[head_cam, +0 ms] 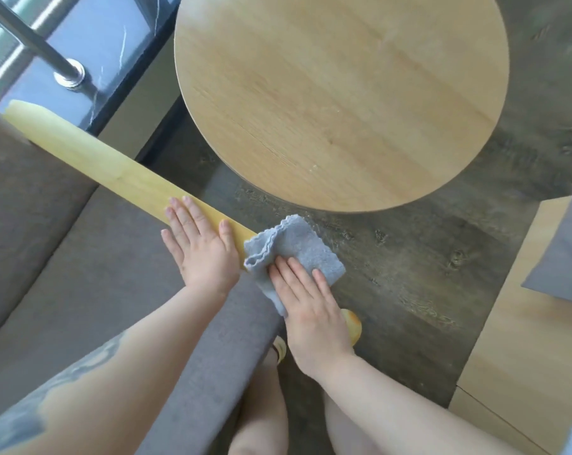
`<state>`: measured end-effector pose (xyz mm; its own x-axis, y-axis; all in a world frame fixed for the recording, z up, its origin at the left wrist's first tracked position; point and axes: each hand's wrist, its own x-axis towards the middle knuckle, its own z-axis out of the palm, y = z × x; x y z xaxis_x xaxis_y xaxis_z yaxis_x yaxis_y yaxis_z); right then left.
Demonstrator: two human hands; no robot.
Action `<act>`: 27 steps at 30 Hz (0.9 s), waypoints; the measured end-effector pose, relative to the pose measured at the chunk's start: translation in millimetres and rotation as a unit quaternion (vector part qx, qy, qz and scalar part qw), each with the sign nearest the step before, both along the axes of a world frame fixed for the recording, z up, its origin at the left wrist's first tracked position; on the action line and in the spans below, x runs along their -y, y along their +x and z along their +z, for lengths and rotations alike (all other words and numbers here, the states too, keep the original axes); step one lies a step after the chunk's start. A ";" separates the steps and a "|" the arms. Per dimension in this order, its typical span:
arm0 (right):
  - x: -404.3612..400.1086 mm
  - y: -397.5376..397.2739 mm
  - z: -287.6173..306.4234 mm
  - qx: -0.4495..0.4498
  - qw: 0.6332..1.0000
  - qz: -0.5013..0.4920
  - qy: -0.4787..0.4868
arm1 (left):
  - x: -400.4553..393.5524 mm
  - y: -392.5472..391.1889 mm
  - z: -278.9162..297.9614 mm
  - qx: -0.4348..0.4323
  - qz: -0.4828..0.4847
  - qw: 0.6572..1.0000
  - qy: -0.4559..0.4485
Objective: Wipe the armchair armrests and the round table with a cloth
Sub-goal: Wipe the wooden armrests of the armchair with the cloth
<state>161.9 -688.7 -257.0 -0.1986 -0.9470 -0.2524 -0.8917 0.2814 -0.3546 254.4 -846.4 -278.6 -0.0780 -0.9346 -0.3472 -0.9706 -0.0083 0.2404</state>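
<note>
Left hand (201,247) flat, fingers straight, resting on long yellow wooden armrest (114,172) of grey fabric armchair (48,257), frame centre-left. Right hand (310,310) flat, fingers extended, pressing folded grey-blue microfibre cloth (291,247) onto armrest's near end, just beside left hand. Round light wooden bench (343,93) fills upper centre, apart from cloth. Dark wood-grain floor (409,274) beneath.

wooden armrest (120,174), grey cloth (294,254) draped over its end
</note>
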 end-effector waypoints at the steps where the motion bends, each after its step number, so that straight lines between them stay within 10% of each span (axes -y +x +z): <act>1: 12.2 -1.2 -1.0 0.000 1.000 -0.024 0.003 | -3.1 -3.5 0.5 -0.001 0.014 1.000 0.001; 22: -25.7 -42.3 2.3 -0.013 0.981 0.195 0.020 | 1.8 -2.6 4.4 0.034 0.010 0.998 0.056; 27: 48.9 -24.2 6.9 0.068 0.993 0.087 0.048 | -2.8 5.4 4.2 0.001 0.009 1.000 0.020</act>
<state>137.7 -737.6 -250.1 0.0074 -0.9342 -0.3567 -0.8749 0.1667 -0.4546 259.7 -843.6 -274.5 -0.0607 -0.9211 -0.3846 -0.9709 -0.0349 0.2369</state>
